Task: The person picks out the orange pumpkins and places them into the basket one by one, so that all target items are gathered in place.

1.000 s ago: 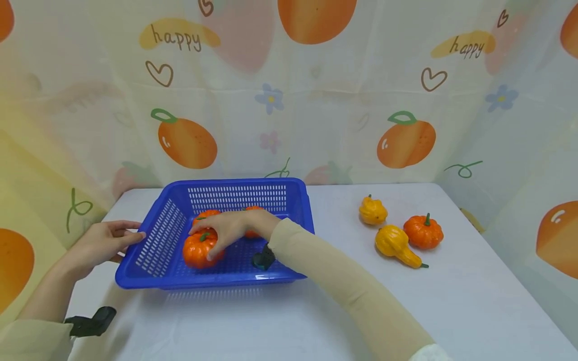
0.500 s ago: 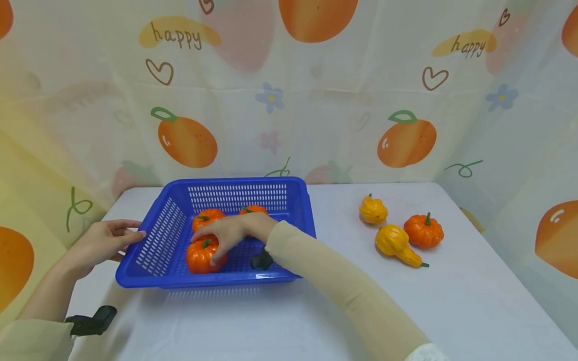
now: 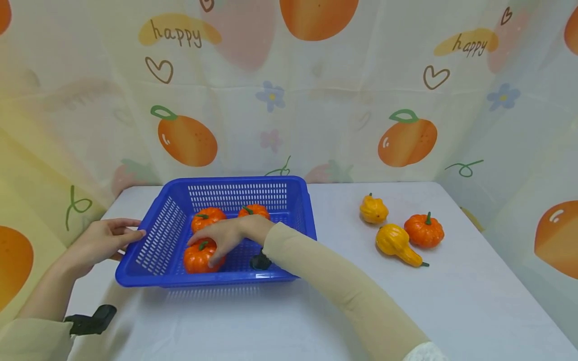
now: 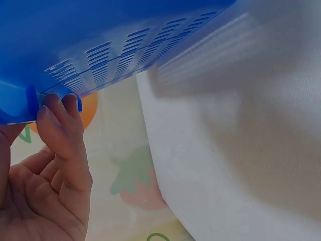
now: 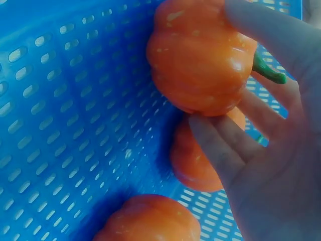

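Note:
My left hand [image 3: 101, 245] pinches the left rim of the blue plastic basket [image 3: 217, 281], thumb above and fingertips hooked beneath, as the left wrist view shows. Inside the basket, my right hand [image 3: 228, 233] holds a small orange pumpkin [image 3: 198, 258] with a green stem, thumb on one side and fingers on the other. In the right wrist view this pumpkin [image 5: 200, 60] lies between thumb and fingers. Two more orange pumpkins sit in the basket: one behind the held one [image 3: 208, 218], the other farther right [image 3: 254, 210], partly covered by my right hand.
On the white table [image 3: 361, 311], right of the basket, lie a yellow gourd [image 3: 373, 209], a long-necked yellow gourd [image 3: 397, 244] and an orange pumpkin [image 3: 424, 230]. A fruit-print curtain [image 3: 316, 125] hangs behind the table.
My right hand has shifted the pumpkin slightly toward the basket's near side, then a little left. My left hand keeps its grip on the rim.

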Tool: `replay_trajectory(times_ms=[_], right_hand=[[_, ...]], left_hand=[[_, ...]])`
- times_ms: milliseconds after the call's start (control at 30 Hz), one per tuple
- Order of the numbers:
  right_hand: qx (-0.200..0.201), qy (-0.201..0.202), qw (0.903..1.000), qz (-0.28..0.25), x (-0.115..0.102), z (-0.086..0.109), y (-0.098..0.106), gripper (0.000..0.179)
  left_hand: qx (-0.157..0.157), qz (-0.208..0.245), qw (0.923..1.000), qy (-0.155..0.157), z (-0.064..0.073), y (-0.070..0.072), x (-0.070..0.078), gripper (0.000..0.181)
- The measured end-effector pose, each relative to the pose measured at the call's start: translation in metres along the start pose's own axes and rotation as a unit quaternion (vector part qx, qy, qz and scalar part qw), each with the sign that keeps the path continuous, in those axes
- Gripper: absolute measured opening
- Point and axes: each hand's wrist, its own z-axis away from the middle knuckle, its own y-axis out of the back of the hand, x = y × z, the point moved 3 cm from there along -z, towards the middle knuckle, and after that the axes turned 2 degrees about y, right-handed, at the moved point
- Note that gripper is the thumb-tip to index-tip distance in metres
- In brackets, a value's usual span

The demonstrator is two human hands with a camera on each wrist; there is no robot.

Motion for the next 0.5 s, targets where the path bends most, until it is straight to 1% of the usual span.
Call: replay_trajectory(times_ms=[233,500], right_hand=[[0.011,0.032,0.9994,0.006,-0.0033,-0.0029,-0.0004,0.065],[0.013,0.040,0.9990,0.012,-0.0040,-0.0028,-0.0009,0.065]], left_hand=[[-0.002,-0.002,1.0000,0.001,-0.0004,-0.0003,0.0001,0.066],[-0.003,-0.004,1.0000,-0.002,-0.0008,0.0001,0.0008,0.067]])
